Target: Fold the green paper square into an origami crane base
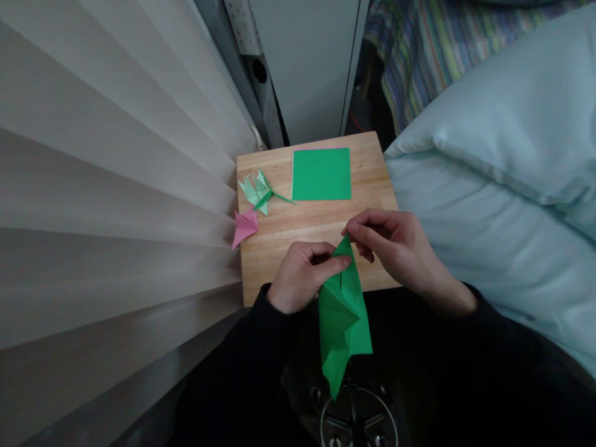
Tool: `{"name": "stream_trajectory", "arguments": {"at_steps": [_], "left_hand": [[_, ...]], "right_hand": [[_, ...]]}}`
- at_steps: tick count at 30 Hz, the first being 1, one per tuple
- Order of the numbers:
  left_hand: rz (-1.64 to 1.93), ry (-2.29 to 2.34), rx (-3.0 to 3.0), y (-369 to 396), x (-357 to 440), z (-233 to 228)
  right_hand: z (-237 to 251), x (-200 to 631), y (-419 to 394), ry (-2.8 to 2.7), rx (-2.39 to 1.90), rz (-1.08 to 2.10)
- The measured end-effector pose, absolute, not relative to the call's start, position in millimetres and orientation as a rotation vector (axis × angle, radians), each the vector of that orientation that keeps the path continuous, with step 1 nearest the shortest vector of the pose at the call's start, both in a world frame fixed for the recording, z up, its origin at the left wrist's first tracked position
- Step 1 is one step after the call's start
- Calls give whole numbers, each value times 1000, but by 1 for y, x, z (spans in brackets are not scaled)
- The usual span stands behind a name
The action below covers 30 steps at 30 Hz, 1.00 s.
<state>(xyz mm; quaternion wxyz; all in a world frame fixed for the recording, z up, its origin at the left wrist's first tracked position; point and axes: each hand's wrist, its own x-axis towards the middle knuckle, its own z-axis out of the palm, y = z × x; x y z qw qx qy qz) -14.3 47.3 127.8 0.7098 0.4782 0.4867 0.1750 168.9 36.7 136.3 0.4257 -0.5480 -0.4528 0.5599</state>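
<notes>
A partly folded sheet of green origami paper [342, 316] hangs down over the near edge of the small wooden table, creased and uneven at its lower end. My left hand [307, 270] grips it near the top, thumb lying across its front. At the pointed top corner, my right hand [388, 245] pinches the tip between thumb and forefinger. The fingers of my left hand behind the paper are hidden. Beyond my hands lies a stack of square paper [321, 174], green on top.
The wooden table [279, 257] holds folded green paper pieces [261, 191] and a pink folded piece [245, 226] at its left edge. A pleated curtain [139, 248] borders the left side, a bed with pale bedding [488, 180] the right. A grey cabinet [307, 62] stands behind.
</notes>
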Motion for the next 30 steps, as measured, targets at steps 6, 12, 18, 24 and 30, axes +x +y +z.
{"name": "stream_trajectory", "arguments": {"at_steps": [6, 12, 18, 24, 30], "left_hand": [[385, 1076, 1063, 48, -13, 130], [407, 1075, 1043, 48, -12, 134], [424, 1080, 1073, 48, -13, 133], [439, 1110, 1171, 48, -13, 132], [431, 1124, 1189, 49, -13, 132]], "right_hand": [[137, 168, 37, -1125, -1388, 1389], [137, 167, 38, -1058, -1377, 1448], [139, 164, 40, -865, -1334, 1602], [138, 164, 38, -875, -1315, 1603], [142, 163, 39, -892, -1325, 1596]]}}
